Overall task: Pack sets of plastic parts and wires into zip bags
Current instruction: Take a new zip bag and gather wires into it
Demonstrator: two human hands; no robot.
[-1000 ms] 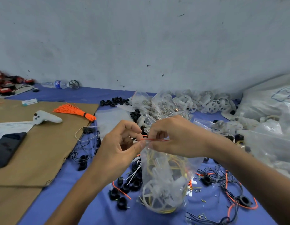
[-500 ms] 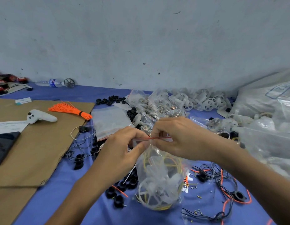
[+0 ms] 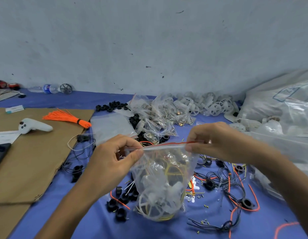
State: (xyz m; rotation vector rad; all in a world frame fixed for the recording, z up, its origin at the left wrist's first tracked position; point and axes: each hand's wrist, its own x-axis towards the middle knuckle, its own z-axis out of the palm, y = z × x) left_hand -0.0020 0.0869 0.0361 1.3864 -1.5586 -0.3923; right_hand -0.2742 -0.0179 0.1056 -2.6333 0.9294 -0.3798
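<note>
A clear zip bag [image 3: 162,183] hangs over the blue table, filled with white plastic wheels and yellow wires. Its red-lined zip strip [image 3: 167,145] is stretched level between my hands. My left hand [image 3: 115,157] pinches the strip's left end between thumb and fingers. My right hand [image 3: 217,138] pinches the right end. Loose black plastic rings [image 3: 118,202] and black and orange wires [image 3: 225,183] lie on the cloth under and beside the bag.
Brown cardboard [image 3: 34,152] covers the left side, bearing a white controller [image 3: 35,125] and an orange wire bundle [image 3: 68,118]. Empty zip bags [image 3: 110,125], filled small bags [image 3: 160,116] and white wheels [image 3: 212,104] lie behind. Large plastic sacks [image 3: 279,107] fill the right.
My hands have moved apart along the zip strip, the right hand sliding to the right end, and the bag's top is now stretched wide. The view has shifted slightly.
</note>
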